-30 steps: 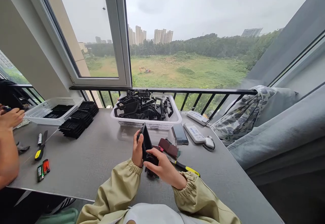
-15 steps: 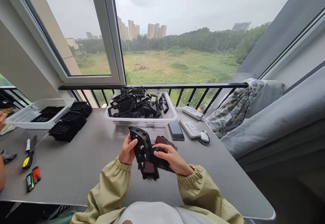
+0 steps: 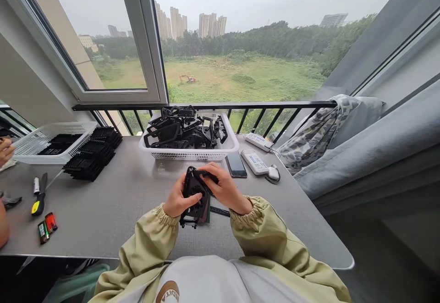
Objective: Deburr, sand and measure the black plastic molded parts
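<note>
A black plastic frame [image 3: 196, 202] is held upright above the grey table. My left hand [image 3: 179, 198] is closed on its left side, thumb across the face. At the top right of the frame, my right hand [image 3: 223, 187] grips a small black piece [image 3: 209, 175] against it. Dark red and green sheets [image 3: 206, 213] show behind the frame's lower right edge. A black strip [image 3: 220, 211] lies on the table below my right hand. Beyond my hands stands a white basket [image 3: 192, 155] heaped with black plastic parts [image 3: 184, 129].
A phone [image 3: 236, 164] and white power strips [image 3: 255, 162] lie right of the basket. On the left are stacked black parts [image 3: 91, 156], another white basket [image 3: 58, 158], a yellow-black knife [image 3: 39, 200] and batteries [image 3: 48, 227]. Another person's hand [image 3: 5, 151] shows at the left edge.
The black frame has turned in my hands. My right hand has moved up and left to its top with the small black piece. The view has tilted slightly downward.
</note>
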Available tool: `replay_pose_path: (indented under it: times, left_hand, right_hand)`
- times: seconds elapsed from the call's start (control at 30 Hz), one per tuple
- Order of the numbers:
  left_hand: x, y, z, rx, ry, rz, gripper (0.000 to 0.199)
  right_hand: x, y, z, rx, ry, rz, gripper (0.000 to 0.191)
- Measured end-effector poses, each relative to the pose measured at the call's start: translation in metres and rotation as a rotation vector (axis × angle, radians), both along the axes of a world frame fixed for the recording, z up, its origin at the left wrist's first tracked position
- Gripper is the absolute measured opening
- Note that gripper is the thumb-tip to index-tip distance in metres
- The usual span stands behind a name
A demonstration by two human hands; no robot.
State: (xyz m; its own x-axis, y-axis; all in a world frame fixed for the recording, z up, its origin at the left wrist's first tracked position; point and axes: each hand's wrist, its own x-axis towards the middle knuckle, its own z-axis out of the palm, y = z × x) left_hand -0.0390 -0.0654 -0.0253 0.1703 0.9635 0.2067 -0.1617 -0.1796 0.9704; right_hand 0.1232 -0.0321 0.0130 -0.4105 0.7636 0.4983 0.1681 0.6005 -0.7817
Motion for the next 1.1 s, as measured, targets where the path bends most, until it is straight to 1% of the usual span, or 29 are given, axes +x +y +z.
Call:
replay_pose_path:
  times: [0.07, 0.2, 0.27, 0.33, 0.4, 0.43, 0.53, 0.6, 0.77, 0.9, 0.97, 1.03, 1.07, 1.1]
  left_hand:
    - [0.001, -0.003, -0.001, -0.007, 0.013, -0.001, 0.043]
    - [-0.001, -0.005, -0.006, -0.043, 0.009, -0.006, 0.041]
    - [-0.007, -0.003, -0.006, -0.059, -0.035, 0.036, 0.042]
    - [-0.014, 0.000, -0.002, -0.060, -0.081, 0.084, 0.041]
    - [-0.019, 0.002, 0.004, -0.046, -0.068, 0.068, 0.042]
    - [-0.021, 0.002, 0.007, -0.034, -0.059, 0.049, 0.042]
    - [-0.018, 0.003, 0.013, -0.002, -0.045, -0.006, 0.041]
    - [-0.014, 0.003, 0.014, 0.017, -0.032, -0.033, 0.041]
    - [-0.010, 0.002, 0.012, 0.080, 0.011, 0.016, 0.035]
    - [-0.012, 0.005, 0.007, 0.081, 0.044, -0.012, 0.031]
    - [-0.013, 0.008, 0.004, 0.083, 0.035, 0.013, 0.032]
    - [-0.015, 0.011, 0.002, 0.080, 0.006, 0.050, 0.033]
    - [-0.016, 0.012, 0.001, 0.077, -0.012, 0.059, 0.035]
    - [-0.017, 0.014, 0.001, 0.072, -0.026, 0.055, 0.037]
  right_hand:
    - [0.004, -0.001, 0.000, 0.039, -0.069, -0.003, 0.022]
    - [0.016, -0.005, 0.005, 0.105, -0.233, 0.035, 0.025]
    - [0.019, -0.008, 0.005, 0.119, -0.313, 0.062, 0.027]
    - [0.021, -0.011, 0.002, 0.113, -0.345, 0.101, 0.027]
    - [0.020, -0.012, 0.001, 0.092, -0.280, 0.100, 0.025]
    - [0.020, -0.012, 0.001, 0.079, -0.217, 0.071, 0.023]
    - [0.016, -0.008, 0.006, 0.061, -0.031, -0.073, 0.017]
    - [0.011, -0.004, 0.009, 0.072, 0.002, -0.099, 0.015]
    - [0.003, 0.003, 0.006, 0.094, -0.109, -0.028, 0.016]
    - [0.012, 0.003, 0.009, 0.056, -0.233, 0.045, 0.017]
    - [0.019, 0.003, 0.014, 0.033, -0.284, 0.122, 0.017]
    - [0.023, 0.004, 0.016, -0.001, -0.261, 0.174, 0.016]
    - [0.023, 0.005, 0.016, -0.012, -0.210, 0.154, 0.015]
    - [0.022, 0.006, 0.016, -0.014, -0.146, 0.102, 0.014]
